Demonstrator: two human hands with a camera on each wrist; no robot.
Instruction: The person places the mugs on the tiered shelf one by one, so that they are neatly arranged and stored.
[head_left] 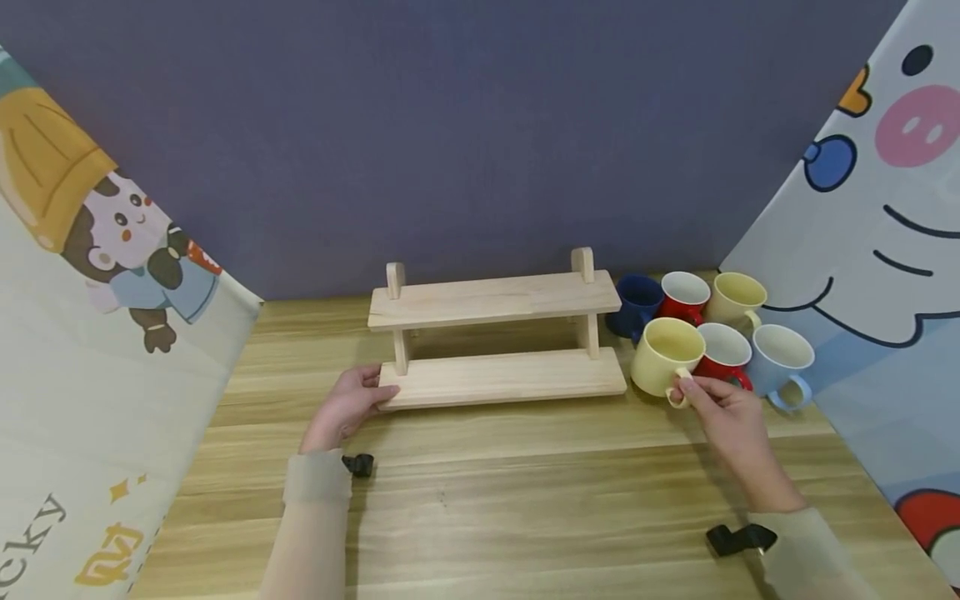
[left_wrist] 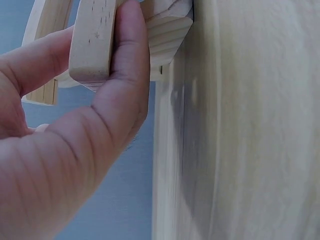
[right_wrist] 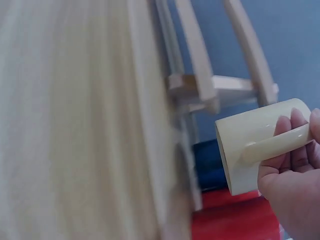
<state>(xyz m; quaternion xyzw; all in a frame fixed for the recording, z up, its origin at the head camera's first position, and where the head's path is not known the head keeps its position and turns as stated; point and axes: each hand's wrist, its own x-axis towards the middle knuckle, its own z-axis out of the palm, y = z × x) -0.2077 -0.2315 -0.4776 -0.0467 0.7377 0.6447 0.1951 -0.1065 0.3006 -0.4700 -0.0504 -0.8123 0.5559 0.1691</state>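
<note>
A two-tier wooden shelf rack [head_left: 495,379] stands at the back of the table. My left hand [head_left: 351,405] grips the left end of its lower board, thumb on one face and fingers on the other in the left wrist view. At the right, my right hand [head_left: 731,422] pinches the handle of a pale yellow mug [head_left: 654,371]. This mug is upright in the head view, in front of the other mugs. The right wrist view shows the fingers around its handle [right_wrist: 277,145]. Both boards of the rack carry nothing.
Behind and beside the held mug stand a dark blue mug [head_left: 637,304], two red mugs with white insides, another yellow mug [head_left: 738,298] and a light blue mug [head_left: 780,358]. A dark wall [head_left: 480,142] closes the back; printed panels flank the wooden table [head_left: 480,508].
</note>
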